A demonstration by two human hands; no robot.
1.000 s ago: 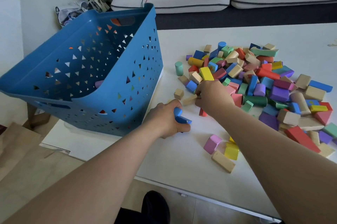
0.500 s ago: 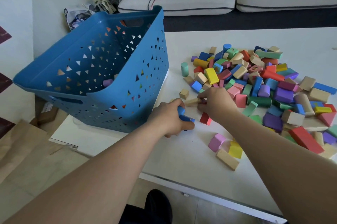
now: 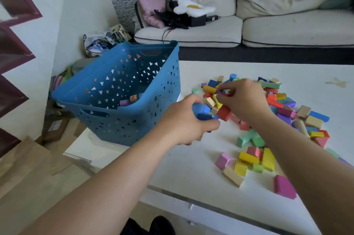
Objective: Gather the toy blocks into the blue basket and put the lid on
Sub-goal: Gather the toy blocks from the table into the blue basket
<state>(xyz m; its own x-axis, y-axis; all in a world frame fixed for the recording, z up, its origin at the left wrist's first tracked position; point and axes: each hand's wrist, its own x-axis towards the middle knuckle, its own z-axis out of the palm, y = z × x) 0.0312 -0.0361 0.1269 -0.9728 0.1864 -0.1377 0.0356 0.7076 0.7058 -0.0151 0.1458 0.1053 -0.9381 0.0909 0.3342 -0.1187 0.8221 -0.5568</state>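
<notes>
White table (image 3: pixel 191 177), cream sofa (image 3: pixel 287 30) behind the blue basket (image 3: pixel 122 89), floor (image 3: pixel 28 187) below and left of it. The basket sits on the table's corner with its open top facing the camera. A few blocks (image 3: pixel 128 101) lie inside. The pile of blocks (image 3: pixel 283 114) spreads on the table right of the basket. By the basket's right front corner, the left hand (image 3: pixel 183 121) has its fingers curled round blue blocks (image 3: pixel 203 112). Further right of the basket, over the pile, the right hand (image 3: pixel 243 99) has its fingers bent – the tips pinch a small block (image 3: pixel 220 91), colour too blurred to call.
</notes>
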